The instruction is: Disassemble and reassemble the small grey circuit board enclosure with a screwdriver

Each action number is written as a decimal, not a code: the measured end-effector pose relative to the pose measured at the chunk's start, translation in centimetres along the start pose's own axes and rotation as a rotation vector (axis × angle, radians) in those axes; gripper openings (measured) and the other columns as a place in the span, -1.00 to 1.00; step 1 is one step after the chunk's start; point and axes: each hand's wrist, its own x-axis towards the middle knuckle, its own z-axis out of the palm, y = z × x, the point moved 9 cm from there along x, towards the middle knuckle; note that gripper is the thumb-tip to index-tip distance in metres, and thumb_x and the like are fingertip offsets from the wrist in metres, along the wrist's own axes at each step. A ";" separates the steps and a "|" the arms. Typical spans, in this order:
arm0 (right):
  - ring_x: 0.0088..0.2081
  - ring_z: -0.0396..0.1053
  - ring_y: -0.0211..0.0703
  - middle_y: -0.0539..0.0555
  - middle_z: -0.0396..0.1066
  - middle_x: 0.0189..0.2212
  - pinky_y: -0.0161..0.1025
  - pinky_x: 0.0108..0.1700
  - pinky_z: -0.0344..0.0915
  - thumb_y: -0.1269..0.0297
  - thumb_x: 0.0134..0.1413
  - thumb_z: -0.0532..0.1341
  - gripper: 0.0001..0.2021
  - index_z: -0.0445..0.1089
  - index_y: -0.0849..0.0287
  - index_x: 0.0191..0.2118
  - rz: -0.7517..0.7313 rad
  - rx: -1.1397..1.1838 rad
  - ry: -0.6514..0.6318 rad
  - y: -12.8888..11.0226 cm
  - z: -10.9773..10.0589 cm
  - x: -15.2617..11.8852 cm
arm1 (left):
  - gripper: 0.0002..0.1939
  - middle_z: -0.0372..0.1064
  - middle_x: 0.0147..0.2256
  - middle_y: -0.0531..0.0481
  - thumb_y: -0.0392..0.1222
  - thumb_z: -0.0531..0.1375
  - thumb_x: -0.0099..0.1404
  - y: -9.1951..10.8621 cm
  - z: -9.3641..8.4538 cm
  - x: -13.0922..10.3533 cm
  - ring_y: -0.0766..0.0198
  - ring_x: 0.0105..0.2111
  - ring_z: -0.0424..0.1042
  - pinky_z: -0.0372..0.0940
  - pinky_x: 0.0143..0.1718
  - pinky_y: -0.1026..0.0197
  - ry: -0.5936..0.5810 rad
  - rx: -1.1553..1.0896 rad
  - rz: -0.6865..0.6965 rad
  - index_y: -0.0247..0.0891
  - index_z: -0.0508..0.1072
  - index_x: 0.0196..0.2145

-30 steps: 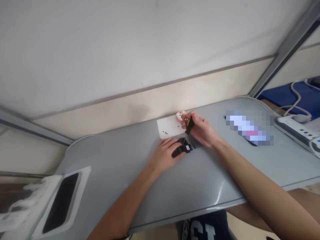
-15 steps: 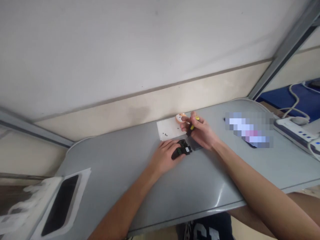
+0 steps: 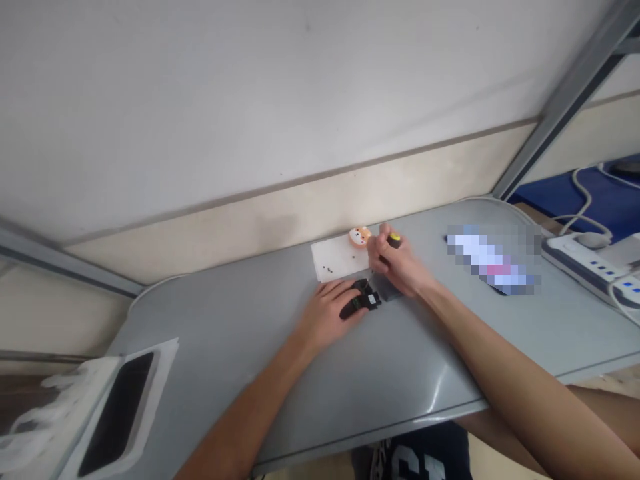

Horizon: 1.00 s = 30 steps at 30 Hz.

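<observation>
Left hand (image 3: 327, 312) clamps the black module (image 3: 353, 307) on the desk (image 3: 225, 320), probably to steady it; fingers hide its left end. Right hand (image 3: 393, 263) grips a yellow-capped screwdriver (image 3: 395, 240) above the module's right end; can't make out tip contact. Dark screw-like bits (image 3: 328, 270) on white paper (image 3: 333, 253) behind the module, presumably for visibility.

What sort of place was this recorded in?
Probably an indoor desk workspace against a wall: a grey tabletop, a white power strip and what looks like a screwdriver in the right hand suggest it.
</observation>
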 end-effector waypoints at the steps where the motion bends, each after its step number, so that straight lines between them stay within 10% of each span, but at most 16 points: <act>1: -0.55 -0.03 -0.34 -0.12 0.05 -0.52 -0.29 -0.50 0.00 -0.18 0.08 0.40 -0.49 0.15 0.08 -0.40 -0.002 -0.013 -0.001 -0.1 0.0 0.1 | -0.76 0.54 0.10 -0.07 -0.01 0.27 0.43 0.0 0.0 0.0 0.06 0.11 0.50 0.39 0.16 -0.09 -0.006 0.000 -0.002 -0.13 0.56 -0.03; 10: -0.30 0.32 -0.20 0.01 0.30 -0.30 -0.23 -0.27 0.30 -0.02 0.07 0.44 -0.65 0.34 0.08 -0.34 0.051 0.103 -0.074 -0.4 0.8 -0.2 | -0.76 0.53 0.11 -0.08 -0.03 0.26 0.43 -0.1 0.2 0.1 0.05 0.11 0.50 0.40 0.16 -0.12 -0.011 -0.027 0.004 -0.13 0.56 -0.02; 16: -0.54 -0.09 -0.31 -0.11 -0.05 -0.52 -0.29 -0.50 0.02 -0.15 0.15 0.35 -0.56 0.24 0.08 -0.39 0.048 0.072 -0.053 -0.4 0.9 -0.1 | -0.76 0.53 0.12 -0.08 -0.02 0.28 0.42 -0.2 0.0 0.0 0.05 0.14 0.49 0.38 0.20 -0.12 -0.020 -0.027 -0.034 -0.13 0.57 -0.03; 24: -0.31 0.35 -0.23 0.01 0.36 -0.26 -0.25 -0.29 0.29 0.09 0.05 0.46 -0.68 0.34 0.10 -0.35 0.064 0.117 -0.048 -0.5 0.6 -0.4 | -0.80 0.54 0.10 -0.05 -0.08 0.30 0.41 0.2 -0.2 0.1 0.05 0.12 0.49 0.39 0.17 -0.10 -0.028 -0.046 -0.006 -0.13 0.57 -0.05; 30: -0.58 -0.15 -0.37 -0.13 -0.05 -0.53 -0.32 -0.55 -0.04 0.01 0.16 0.40 -0.59 0.19 0.09 -0.41 0.083 0.079 -0.020 -0.3 0.6 -0.4 | -0.78 0.55 0.08 -0.07 -0.04 0.30 0.41 0.2 -0.1 0.1 0.06 0.11 0.51 0.40 0.18 -0.09 -0.028 -0.065 0.007 -0.13 0.58 -0.04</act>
